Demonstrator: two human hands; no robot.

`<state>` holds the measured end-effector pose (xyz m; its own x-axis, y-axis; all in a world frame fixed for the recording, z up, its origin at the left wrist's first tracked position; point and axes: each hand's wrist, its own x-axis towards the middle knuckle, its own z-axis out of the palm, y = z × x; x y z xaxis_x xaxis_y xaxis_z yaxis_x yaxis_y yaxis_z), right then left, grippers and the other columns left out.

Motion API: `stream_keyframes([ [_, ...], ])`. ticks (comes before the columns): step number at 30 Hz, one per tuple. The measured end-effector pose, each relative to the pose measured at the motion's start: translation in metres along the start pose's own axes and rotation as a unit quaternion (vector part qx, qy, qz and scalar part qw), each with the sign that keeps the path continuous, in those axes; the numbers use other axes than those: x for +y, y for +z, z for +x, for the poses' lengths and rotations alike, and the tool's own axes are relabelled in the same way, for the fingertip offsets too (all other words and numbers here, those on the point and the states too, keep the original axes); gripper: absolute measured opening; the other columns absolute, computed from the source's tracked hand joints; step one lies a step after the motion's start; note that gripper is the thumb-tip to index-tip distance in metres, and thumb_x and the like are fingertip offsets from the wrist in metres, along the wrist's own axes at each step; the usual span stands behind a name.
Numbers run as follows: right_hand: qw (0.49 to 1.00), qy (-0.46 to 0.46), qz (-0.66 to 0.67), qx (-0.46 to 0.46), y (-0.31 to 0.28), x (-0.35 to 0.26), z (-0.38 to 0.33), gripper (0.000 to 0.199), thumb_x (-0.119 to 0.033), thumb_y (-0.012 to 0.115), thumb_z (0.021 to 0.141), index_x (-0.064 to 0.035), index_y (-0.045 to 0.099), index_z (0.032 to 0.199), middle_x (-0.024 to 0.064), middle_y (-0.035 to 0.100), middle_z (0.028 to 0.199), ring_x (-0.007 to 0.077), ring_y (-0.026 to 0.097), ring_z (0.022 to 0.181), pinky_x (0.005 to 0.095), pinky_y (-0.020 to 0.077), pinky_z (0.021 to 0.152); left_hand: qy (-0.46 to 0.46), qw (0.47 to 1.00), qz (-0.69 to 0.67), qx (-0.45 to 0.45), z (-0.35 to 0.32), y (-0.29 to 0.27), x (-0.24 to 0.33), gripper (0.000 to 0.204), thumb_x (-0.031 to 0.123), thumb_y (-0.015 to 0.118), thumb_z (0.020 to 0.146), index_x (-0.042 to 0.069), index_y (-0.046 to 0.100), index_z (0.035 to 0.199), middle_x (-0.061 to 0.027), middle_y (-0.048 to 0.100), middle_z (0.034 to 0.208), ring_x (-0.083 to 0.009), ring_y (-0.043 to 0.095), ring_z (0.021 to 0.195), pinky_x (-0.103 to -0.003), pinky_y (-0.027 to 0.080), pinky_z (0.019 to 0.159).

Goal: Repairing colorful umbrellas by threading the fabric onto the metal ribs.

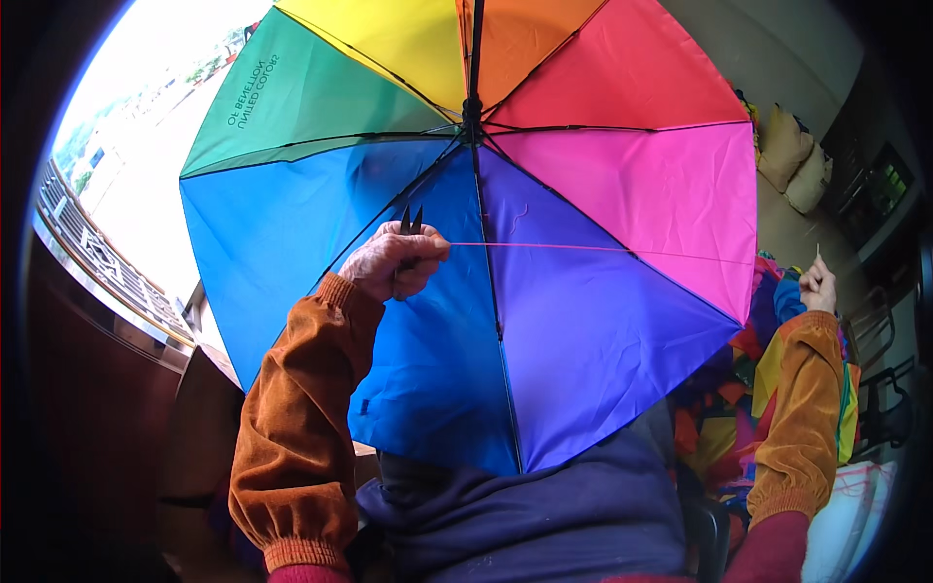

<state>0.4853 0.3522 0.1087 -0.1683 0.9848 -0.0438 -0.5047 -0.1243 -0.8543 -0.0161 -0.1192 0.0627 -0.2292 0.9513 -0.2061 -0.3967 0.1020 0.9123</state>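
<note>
An open rainbow-panelled umbrella (583, 321) lies across my lap, its inside with dark ribs and shaft (475, 58) facing me. Above the blue panel, my left hand (398, 257) is closed around small dark thread snips (411, 222), blades pointing up. From its fingertips a pink thread (564, 246) runs taut to the right, across the purple and pink panels. My right hand (819, 289), far out past the umbrella's right edge, is closed in a pinch. A thin, pale needle-like piece (817, 250) sticks up from its fingers. The thread's right end is too faint to follow.
Colourful fabric pieces (719, 437) are heaped at the right below the umbrella. Pale stuffed sacks (785, 151) stand behind, and a dark chair (884, 398) is at the far right. A metal railing (102, 257) borders the bright opening at left. Dark blue cloth (544, 525) covers my lap.
</note>
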Motion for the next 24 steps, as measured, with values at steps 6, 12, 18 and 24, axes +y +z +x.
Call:
stream_keyframes([
  [6,0.997,-0.036,-0.067,-0.008,0.006,-0.013,-0.021,0.029,-0.016,0.055,0.086,-0.0139,0.040,0.062,-0.0051,0.029,0.050,0.0060,0.019,0.035,0.0204,0.0241,0.038,-0.013,0.999,-0.035,-0.002,-0.002,-0.006,-0.009,0.015,0.017,0.054,0.082,0.003,0.053,0.076,-0.0039,0.047,0.055,-0.0108,0.035,0.035,-0.025,0.025,0.032],
  [12,0.776,-0.145,-0.586,-0.182,0.145,0.058,-0.151,0.025,-0.020,0.055,0.085,-0.0003,0.057,0.100,0.0024,0.055,0.068,0.0072,0.052,0.048,0.0194,0.0443,0.044,-0.014,0.998,-0.034,-0.049,0.013,0.043,-0.007,0.017,0.018,0.053,0.083,0.002,0.053,0.077,-0.0065,0.050,0.054,-0.0132,0.040,0.035,-0.026,0.027,0.030],
  [18,0.857,0.077,-0.181,-0.477,0.236,0.155,-0.258,0.034,-0.015,0.055,0.084,0.0027,0.050,0.112,0.0082,0.061,0.077,0.0141,0.061,0.066,0.0232,0.0513,0.048,-0.062,0.998,-0.030,-0.007,0.014,0.103,-0.008,0.017,0.017,0.051,0.084,0.001,0.052,0.080,-0.0115,0.055,0.056,-0.0152,0.046,0.035,-0.025,0.028,0.028],
  [24,0.831,0.165,-0.200,-0.492,0.239,0.170,-0.267,0.021,-0.009,0.059,0.082,0.0036,0.056,0.098,0.0072,0.060,0.070,0.0110,0.056,0.054,0.0230,0.0486,0.044,-0.054,0.996,0.004,-0.070,0.016,0.117,-0.010,0.016,0.016,0.051,0.084,0.000,0.053,0.082,-0.0150,0.059,0.062,-0.0160,0.051,0.039,-0.022,0.029,0.028],
])
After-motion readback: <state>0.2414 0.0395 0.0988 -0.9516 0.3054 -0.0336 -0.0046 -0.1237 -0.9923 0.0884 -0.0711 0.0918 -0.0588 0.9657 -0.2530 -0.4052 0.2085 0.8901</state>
